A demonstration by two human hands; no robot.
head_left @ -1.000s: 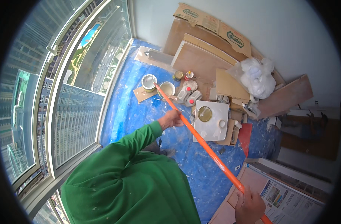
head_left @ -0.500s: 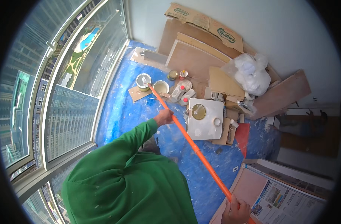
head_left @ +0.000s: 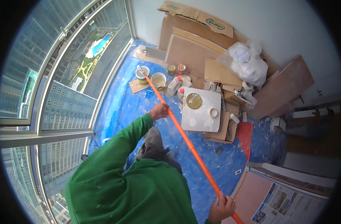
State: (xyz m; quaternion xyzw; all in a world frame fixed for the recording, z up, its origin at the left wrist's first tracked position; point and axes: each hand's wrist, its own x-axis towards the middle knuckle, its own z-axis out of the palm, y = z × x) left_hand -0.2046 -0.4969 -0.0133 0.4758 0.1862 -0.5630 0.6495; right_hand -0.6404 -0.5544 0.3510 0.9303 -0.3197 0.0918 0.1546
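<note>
A long orange pole (head_left: 189,143) slants from the lower right up to the paint cans, with both my hands closed around it. My left hand (head_left: 159,111) grips its upper part, and my right hand (head_left: 221,207) holds it near the lower end. At the pole's far tip a whitish brush-like head (head_left: 141,70) is at the mouth of an open paint can (head_left: 147,69); whether it touches the paint I cannot tell. Beside that can stands a second open can (head_left: 158,79), with pale paint inside. Cardboard (head_left: 138,86) lies under the first can.
Blue sheeting (head_left: 122,108) covers the floor. A white board (head_left: 202,121) bears a round lid (head_left: 194,100) and a tape roll (head_left: 213,112). Plastic jugs (head_left: 174,86), boxes, a filled plastic bag (head_left: 249,65) and leaning panels (head_left: 189,52) crowd the wall. Tall windows (head_left: 66,74) line the left.
The pole's head has lifted slightly and shifted left at the first can. Both hands have moved a little left in view, still on the pole. The view has tilted slightly.
</note>
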